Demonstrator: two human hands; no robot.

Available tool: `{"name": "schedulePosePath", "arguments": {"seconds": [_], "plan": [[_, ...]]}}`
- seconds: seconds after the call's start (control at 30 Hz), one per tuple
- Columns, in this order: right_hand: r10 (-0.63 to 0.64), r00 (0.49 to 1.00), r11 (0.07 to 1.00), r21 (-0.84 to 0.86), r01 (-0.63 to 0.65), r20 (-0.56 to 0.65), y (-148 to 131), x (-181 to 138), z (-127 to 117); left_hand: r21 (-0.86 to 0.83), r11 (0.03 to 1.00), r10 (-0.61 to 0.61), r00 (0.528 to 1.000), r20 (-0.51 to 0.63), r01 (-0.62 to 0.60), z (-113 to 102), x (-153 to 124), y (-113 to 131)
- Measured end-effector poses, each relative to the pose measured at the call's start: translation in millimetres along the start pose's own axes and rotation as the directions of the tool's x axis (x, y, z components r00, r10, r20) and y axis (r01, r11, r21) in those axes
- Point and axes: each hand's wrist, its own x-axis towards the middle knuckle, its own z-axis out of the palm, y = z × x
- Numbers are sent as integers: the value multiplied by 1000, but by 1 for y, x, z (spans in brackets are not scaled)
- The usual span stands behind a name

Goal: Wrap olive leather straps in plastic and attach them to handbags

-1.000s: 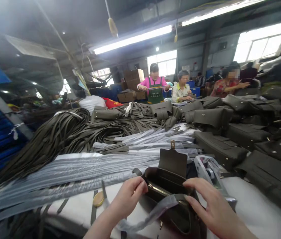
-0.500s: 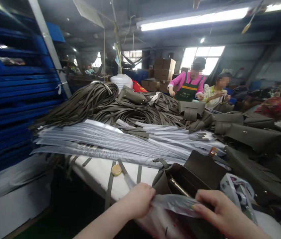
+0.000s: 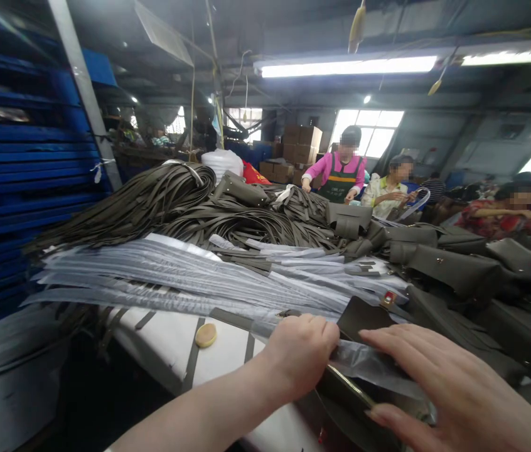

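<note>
My left hand [image 3: 300, 351] is closed around a clear plastic sleeve [image 3: 366, 361], with a dark strap end [image 3: 230, 317] sticking out on its left. The sleeve passes over the open mouth of a dark olive handbag [image 3: 364, 317]. My right hand [image 3: 454, 389] is over the bag's right side, fingers stretched and thumb apart, against the sleeve. Its thumb tip is by the gold zipper [image 3: 348, 383]. A red tag [image 3: 388, 299] shows at the raised flap. The bag's lower part is partly hidden by my hands.
Plastic-sleeved straps [image 3: 166, 273] spread across the table, with bundled bare straps [image 3: 166, 201] behind. Several olive bags [image 3: 454, 267] are piled at right. A round yellowish disc [image 3: 206, 335] lies near the front edge. Blue crates [image 3: 25, 188] stand left. Co-workers [image 3: 341, 169] sit or stand beyond.
Both hands have moved up, carrying the plastic sleeve over the bag's opening. My right hand has gone from pinching the sleeve to spread fingers. The view has turned slightly right.
</note>
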Motion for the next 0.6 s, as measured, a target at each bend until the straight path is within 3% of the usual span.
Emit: {"name": "schedulePosePath", "arguments": {"seconds": [0.1,0.17,0.2,0.27,0.33,0.37,0.47,0.6], "plan": [[106,988,987,-134,-92,107,-4,16,6,-130,991,25,997,-77,-35,-13,8,1],[160,985,972,-183,-146,67,9,9,9,-327,945,-29,996,-81,1,-21,5,-13],[172,985,967,-192,-166,14,17,3,9,-484,874,-66,997,-39,39,-24,3,-22],[178,977,963,-183,-198,-120,33,-10,5,-781,603,-121,987,110,161,-25,-3,-39],[184,962,964,-153,-216,-201,43,-22,0,-905,329,-147,961,233,270,-21,-7,-52],[194,958,965,-137,-225,-209,47,-27,-1,-919,259,-175,950,257,297,-18,-7,-56],[275,941,951,-91,-297,-198,58,-44,4,-922,249,-274,935,225,295,-12,-8,-69],[387,917,922,30,-386,-96,75,-76,30,-924,269,-395,906,151,271,-14,-15,-99]]}}
